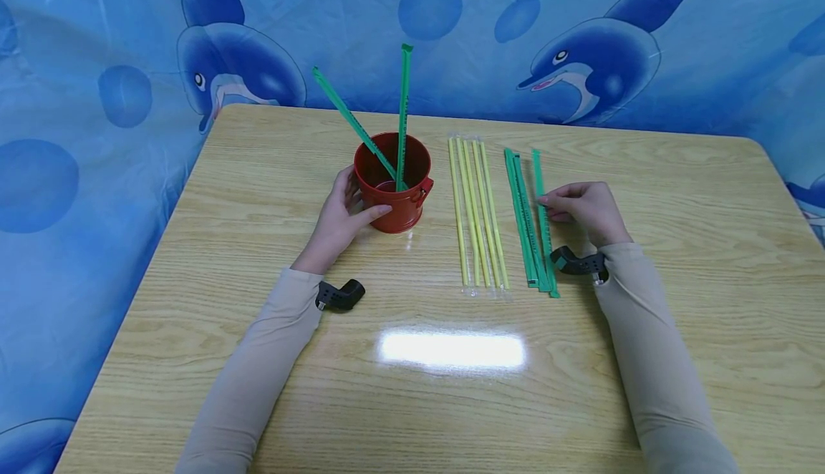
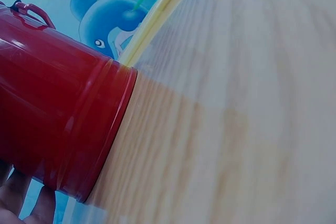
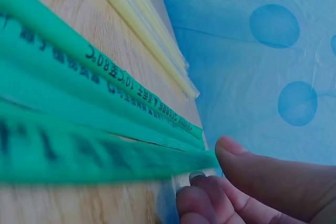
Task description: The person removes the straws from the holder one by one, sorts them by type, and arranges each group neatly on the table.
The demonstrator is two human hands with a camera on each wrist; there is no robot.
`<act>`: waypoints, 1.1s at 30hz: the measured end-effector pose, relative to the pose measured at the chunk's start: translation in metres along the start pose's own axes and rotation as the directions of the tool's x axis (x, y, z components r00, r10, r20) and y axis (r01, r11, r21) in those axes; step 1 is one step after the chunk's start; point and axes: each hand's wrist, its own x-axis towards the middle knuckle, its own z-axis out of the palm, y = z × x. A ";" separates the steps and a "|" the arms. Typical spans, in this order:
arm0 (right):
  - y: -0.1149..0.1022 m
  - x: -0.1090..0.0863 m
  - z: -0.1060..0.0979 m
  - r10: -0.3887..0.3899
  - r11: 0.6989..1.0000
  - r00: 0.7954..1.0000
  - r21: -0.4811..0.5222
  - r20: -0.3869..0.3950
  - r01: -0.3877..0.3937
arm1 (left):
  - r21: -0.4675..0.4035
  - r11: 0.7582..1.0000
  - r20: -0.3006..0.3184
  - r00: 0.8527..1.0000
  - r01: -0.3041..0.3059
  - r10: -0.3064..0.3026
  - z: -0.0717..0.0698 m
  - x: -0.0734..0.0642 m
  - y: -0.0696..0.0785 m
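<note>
My left hand (image 1: pixel 341 213) holds a small red bucket (image 1: pixel 398 210) from its left side, thumb across the front and fingers behind. Two green-wrapped straws (image 1: pixel 403 116) stand in it, one upright and one leaning left. In the left wrist view the bucket (image 2: pixel 58 98) rests on the table with fingertips (image 2: pixel 44 203) at its lower side. Between thumb and fingers, my right hand (image 1: pixel 583 209) pinches a green-wrapped straw (image 1: pixel 543 227). Other green-wrapped straws (image 1: pixel 523 220) lie just left of it; dark printing shows on their wrappers in the right wrist view.
Several yellow straws (image 1: pixel 473 213) in clear wrappers lie side by side between the bucket and the green ones. The wooden table (image 1: pixel 451 417) carries a bright light reflection near its middle. Behind it hangs a blue dolphin-print sheet (image 1: pixel 361 1).
</note>
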 end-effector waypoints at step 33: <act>0.002 0.000 -0.002 0.022 0.999 1.000 0.024 -0.011 -0.022 | 0.004 1.000 -0.007 1.000 0.000 0.000 0.000 0.000 0.001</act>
